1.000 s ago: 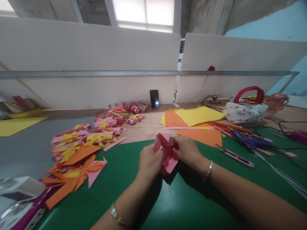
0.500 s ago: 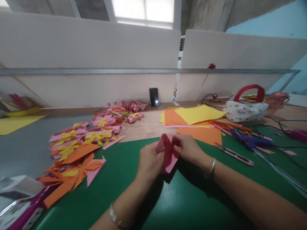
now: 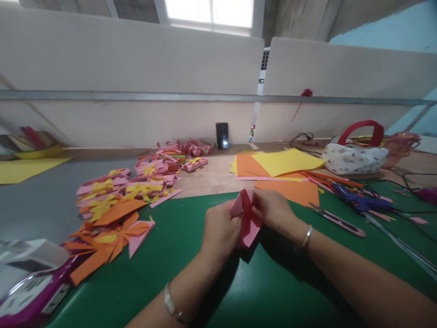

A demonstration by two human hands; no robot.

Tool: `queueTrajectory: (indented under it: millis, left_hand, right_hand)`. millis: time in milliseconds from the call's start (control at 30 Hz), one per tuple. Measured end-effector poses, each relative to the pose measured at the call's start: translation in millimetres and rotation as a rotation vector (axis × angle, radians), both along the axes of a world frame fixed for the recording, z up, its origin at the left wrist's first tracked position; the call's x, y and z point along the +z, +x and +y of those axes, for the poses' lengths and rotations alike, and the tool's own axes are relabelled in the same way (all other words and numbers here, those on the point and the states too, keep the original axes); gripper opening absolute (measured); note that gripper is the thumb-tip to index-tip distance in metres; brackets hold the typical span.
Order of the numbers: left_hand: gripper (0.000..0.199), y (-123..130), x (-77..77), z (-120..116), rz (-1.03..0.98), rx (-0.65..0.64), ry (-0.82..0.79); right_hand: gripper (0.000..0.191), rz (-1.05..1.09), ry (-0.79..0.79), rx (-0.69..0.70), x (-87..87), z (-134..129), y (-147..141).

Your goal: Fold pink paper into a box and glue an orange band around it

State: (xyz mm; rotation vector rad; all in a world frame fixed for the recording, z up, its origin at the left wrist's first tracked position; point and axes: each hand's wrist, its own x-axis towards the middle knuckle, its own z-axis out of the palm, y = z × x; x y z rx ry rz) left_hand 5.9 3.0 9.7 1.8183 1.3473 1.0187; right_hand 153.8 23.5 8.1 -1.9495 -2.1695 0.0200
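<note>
Between my hands is a folded piece of pink paper (image 3: 250, 230), held upright above the green mat (image 3: 170, 282). Its pink outer face and a darker red inner fold both show. My left hand (image 3: 221, 228) is closed around its left side. On the other side, my right hand (image 3: 273, 207) pinches the upper right edge, and the fingertips are partly hidden behind the fold. A pink utility knife (image 3: 341, 222) lies to the right of my right hand. Beyond the hands are an orange paper sheet (image 3: 288, 192) and a yellow sheet (image 3: 290, 160).
Pink paper pieces with yellow paper bows (image 3: 143, 189) and orange paper cutouts (image 3: 116, 237) are heaped on the left. A purple device (image 3: 44, 291) sits at front left. A phone (image 3: 222, 135) leans at the back. Right are a blue glue gun (image 3: 358, 200) and a white bag (image 3: 355, 158).
The whole view has shifted slightly, so the table's things appear a little further right. Both hands keep hold of the pink paper, with little change in grip.
</note>
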Motion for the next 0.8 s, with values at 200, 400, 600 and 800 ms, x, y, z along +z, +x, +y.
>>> queueTrajectory:
  millis: [200, 400, 600, 800]
  left_hand:
    - [0.020, 0.7, -1.4, -3.1, 0.027, -0.025, 0.014]
    - [0.019, 0.0, 0.1, -2.3, 0.030, 0.009, -0.019]
    - [0.021, -1.3, -0.6, -0.7, 0.041, 0.019, -0.014]
    - [0.021, -1.0, -0.7, -0.6, 0.064, 0.009, -0.014]
  right_hand:
    - [0.016, -0.035, -0.060, -0.012, -1.2, 2.4, -7.2]
    - [0.004, -0.056, -0.043, 0.005, 0.5, -0.6, -6.8]
    - [0.005, -0.053, -0.031, 0.014, 3.8, -3.4, -2.9]
    - [0.009, -0.008, -0.030, 0.005, 1.2, -2.3, -1.3]
